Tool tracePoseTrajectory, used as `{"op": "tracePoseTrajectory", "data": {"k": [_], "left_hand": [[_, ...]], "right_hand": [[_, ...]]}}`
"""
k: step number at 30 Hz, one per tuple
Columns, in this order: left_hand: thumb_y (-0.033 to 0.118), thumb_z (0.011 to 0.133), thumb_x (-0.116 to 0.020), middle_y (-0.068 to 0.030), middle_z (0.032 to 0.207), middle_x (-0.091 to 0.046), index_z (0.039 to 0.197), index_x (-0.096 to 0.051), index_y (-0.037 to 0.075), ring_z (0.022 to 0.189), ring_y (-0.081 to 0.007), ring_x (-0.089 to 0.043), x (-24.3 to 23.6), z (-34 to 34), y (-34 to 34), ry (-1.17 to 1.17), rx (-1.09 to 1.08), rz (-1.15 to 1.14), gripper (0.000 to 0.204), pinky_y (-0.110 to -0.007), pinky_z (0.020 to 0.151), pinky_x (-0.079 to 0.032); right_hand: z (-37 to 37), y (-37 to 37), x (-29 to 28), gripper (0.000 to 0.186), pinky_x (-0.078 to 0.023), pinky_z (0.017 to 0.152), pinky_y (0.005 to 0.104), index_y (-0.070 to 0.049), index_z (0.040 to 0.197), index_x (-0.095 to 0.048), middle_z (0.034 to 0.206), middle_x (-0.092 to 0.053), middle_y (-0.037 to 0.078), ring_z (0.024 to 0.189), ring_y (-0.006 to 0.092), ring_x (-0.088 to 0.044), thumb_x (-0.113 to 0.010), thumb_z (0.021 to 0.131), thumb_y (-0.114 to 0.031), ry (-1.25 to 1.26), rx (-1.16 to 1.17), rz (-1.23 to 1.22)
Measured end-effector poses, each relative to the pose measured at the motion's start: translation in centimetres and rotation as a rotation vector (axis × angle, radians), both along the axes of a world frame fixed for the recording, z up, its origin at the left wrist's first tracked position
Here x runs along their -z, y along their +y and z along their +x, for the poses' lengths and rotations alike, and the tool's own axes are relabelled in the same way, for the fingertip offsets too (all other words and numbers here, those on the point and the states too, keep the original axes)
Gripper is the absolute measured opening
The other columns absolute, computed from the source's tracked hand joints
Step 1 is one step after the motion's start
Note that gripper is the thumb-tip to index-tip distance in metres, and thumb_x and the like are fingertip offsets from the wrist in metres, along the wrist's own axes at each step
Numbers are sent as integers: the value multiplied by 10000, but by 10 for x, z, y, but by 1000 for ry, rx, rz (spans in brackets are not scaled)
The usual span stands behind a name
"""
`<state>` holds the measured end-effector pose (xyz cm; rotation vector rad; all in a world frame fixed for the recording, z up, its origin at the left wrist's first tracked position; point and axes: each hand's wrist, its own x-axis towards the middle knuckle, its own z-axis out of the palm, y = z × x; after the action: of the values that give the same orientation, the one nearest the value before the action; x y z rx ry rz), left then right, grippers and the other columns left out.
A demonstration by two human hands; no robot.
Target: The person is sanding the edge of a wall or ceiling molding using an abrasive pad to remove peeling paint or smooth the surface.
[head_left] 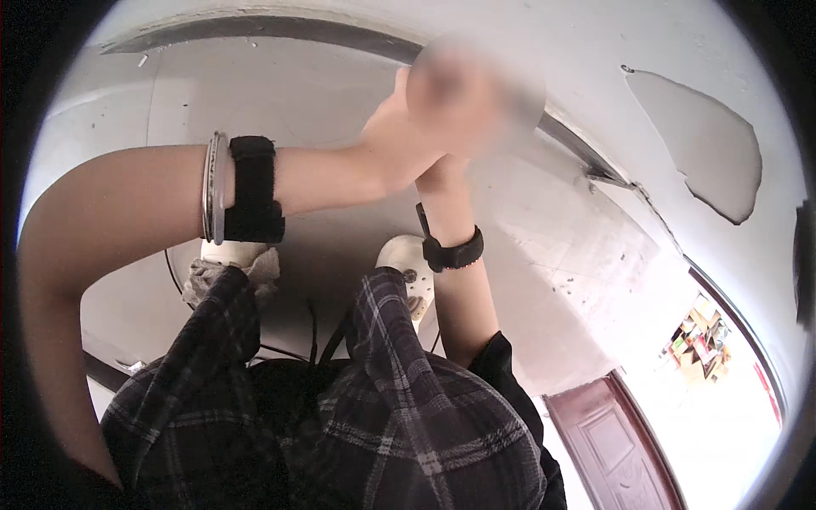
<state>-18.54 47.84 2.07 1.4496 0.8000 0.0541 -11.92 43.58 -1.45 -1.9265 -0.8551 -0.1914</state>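
Observation:
My left hand (399, 127) reaches in from the left, its forearm crossing level in front of me. Below it, my right hand (443, 172) comes up from the lower right, and the two meet or overlap near the top middle. A round blurred patch covers the fingers of both, so whatever they might hold is hidden. On the left forearm are a pale bangle (213, 187) and a wide black strap (253, 189). A black band (455, 252) circles the right wrist.
Grey floor (314, 93) meets the white wall (586, 51) along a dark strip (280, 27). Pale clogs (404, 255) and a dark plaid garment (408, 408) are beneath me. At lower right stand a reddish-brown door (608, 433) and a pile of boxes (701, 340).

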Motion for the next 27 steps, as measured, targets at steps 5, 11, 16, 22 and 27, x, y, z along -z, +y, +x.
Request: {"op": "tracePoseTrajectory", "data": {"k": [5, 11, 16, 22, 27], "left_hand": [[533, 794, -628, -160, 1095, -436, 1166, -311, -87, 1084, -203, -427, -16, -5, -4, -36, -142, -118, 789, -306, 913, -381], [503, 821, -610, -177, 1121, -416, 1176, -292, -95, 1105, -219, -418, -8, -10, -6, -61, -30, -57, 765, -314, 930, -373], [512, 815, -612, -188, 1131, -424, 1176, -294, -101, 1117, -227, -423, 4, 0, -7, -97, 16, -41, 779, -318, 934, -374], [538, 798, -616, -191, 1125, -425, 1161, -298, -109, 1110, -217, -428, -10, -1, -6, 8, -78, -66, 808, -324, 925, -381], [516, 817, -606, -181, 1109, -428, 1141, -311, -91, 1096, -216, -438, -8, -8, -4, -7, 11, -75, 748, -320, 913, -390]], "right_hand": [[-2, 10, 1, 138, -426, 596, 352, -12, 835, -572, 787, -524, 90, 721, 253, -524, -641, 717, -31, 26, -183, 15], [-5, -1, -2, 148, -421, 586, 349, -6, 831, -573, 777, -519, 91, 701, 248, -522, -644, 701, 2, -3, -98, 53], [0, -4, 1, 128, -410, 586, 341, -6, 844, -559, 776, -500, 82, 690, 227, -504, -620, 733, 10, 7, -1, 33], [2, 3, 2, 109, -424, 601, 348, -1, 835, -573, 791, -525, 77, 718, 235, -522, -626, 740, 4, 54, -201, 31], [-3, -1, 4, 122, -431, 607, 347, -9, 825, -589, 800, -542, 85, 722, 242, -534, -650, 720, -16, -20, -95, 79]]}}
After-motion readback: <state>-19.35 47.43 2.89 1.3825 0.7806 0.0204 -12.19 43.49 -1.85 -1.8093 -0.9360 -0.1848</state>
